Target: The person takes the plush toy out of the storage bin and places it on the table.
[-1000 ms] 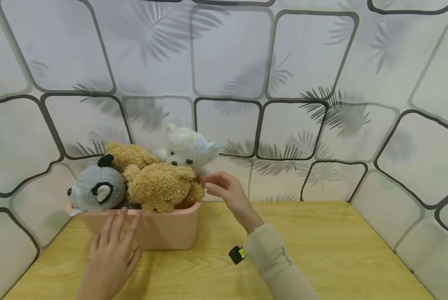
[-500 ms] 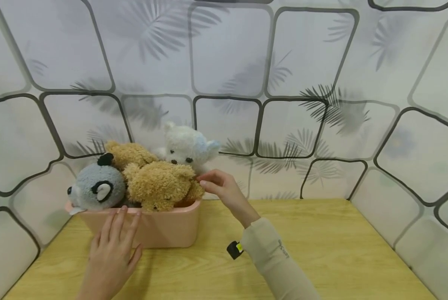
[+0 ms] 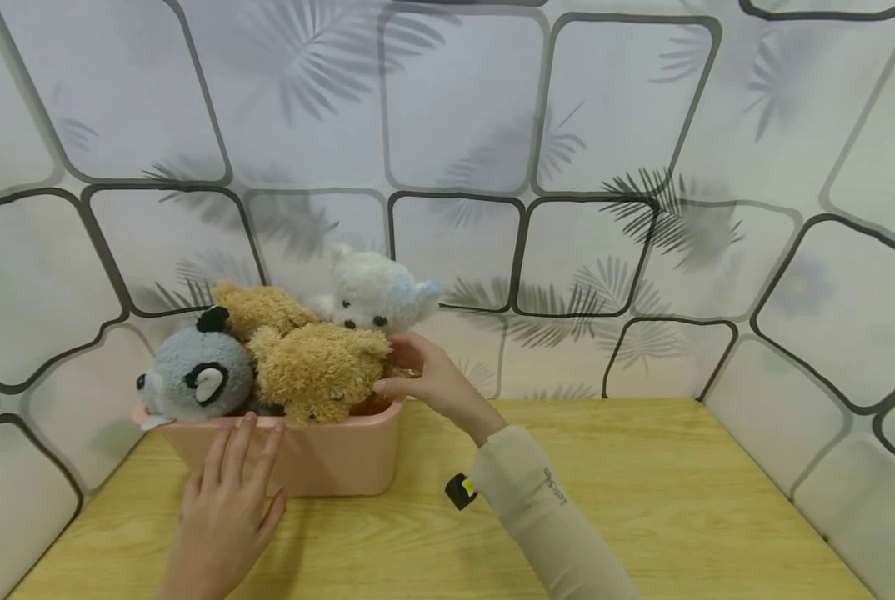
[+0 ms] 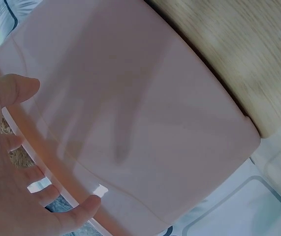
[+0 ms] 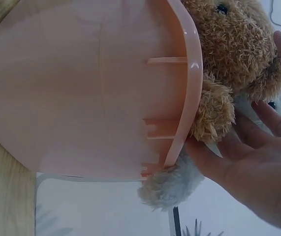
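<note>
Head view: pink bin (image 3: 335, 460) sits on the bench (image 3: 627, 492), stuffed with plush. The front brown bear (image 3: 320, 371) slumps in its right half, with the white bear (image 3: 376, 287) poking up behind and the grey plush (image 3: 200, 379) at the left end. Right hand (image 3: 443, 375) is at the bin's right end, right by the brown bear's side, thumb and fingers apart. If the step is getting hold of that bear, I'd work the fingers well down behind it before bringing the thumb in, so you squeeze body and not just fluff. Compared with a second ago, that hand has come further left, from just outside the bear's edge to right in against it. Left hand (image 3: 226, 492) and the toys look basically unmoved.

Left wrist view: fingers spread along the rim, not curled round anything, so that grip is just a light brace. I'd keep it there so the bin doesn't slide.

Right wrist view: the bear's paw (image 5: 214, 108) hangs over the rim with fingers right up against it. Thumb's well apart, so this grip looks loose, no real hold yet imo. Watch you don't snag the pale fluffy limb (image 5: 172, 182) just below.
</note>
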### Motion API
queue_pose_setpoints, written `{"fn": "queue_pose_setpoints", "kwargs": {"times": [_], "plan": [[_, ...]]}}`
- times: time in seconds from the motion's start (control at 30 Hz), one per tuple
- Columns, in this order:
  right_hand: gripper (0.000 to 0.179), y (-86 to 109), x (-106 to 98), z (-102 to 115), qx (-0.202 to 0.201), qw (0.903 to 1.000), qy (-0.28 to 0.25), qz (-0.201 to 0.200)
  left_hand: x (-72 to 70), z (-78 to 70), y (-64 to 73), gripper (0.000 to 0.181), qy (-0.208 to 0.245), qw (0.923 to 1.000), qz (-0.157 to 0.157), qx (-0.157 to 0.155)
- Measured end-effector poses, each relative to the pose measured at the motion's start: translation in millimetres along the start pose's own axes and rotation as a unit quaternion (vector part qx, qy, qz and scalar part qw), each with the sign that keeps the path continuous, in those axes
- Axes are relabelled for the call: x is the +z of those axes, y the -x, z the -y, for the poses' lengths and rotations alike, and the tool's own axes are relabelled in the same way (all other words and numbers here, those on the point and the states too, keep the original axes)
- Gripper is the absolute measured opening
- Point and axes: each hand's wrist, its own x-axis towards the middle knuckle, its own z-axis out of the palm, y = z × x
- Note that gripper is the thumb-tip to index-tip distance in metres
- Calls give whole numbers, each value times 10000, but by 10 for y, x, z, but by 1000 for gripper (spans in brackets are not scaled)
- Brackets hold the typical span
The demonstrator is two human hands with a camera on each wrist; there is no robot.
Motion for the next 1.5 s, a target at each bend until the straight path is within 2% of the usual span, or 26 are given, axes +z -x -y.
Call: {"fn": "queue_pose_setpoints", "kwargs": {"times": [0.23, 0.43, 0.6, 0.73, 1.0, 1.1, 1.23, 1.33, 1.5], "plan": [[87, -74, 58, 43, 61, 9985, 458, 303, 1, -15, 15, 76, 38, 10000, 65, -50], [101, -167, 180, 23, 193, 9946, 962, 329, 15, -22, 39, 76, 0, 9999, 79, -83], [85, -254, 263, 37, 13, 9908, 1329, 260, 21, -17, 31, 75, 14, 9999, 58, -96], [71, -308, 326, 69, 63, 9842, 1742, 319, 17, -18, 13, 78, 24, 9999, 74, -132], [86, -392, 443, 147, 515, 9759, 2099, 307, -1, -17, 8, 78, -45, 9998, 60, -182], [90, -421, 489, 149, 454, 9760, 2112, 274, 3, -13, 14, 77, -49, 9998, -5, -183], [88, -433, 557, 111, 410, 9834, 1752, 251, 24, -23, 19, 76, -26, 9998, -83, -159], [88, -419, 594, 102, 639, 9852, 1590, 72, 40, -39, 19, 75, -27, 9999, -76, -133], [99, -410, 646, 141, 1037, 9811, 1597, -350, 37, -42, 7, 80, -78, 9999, -36, -103]]}}
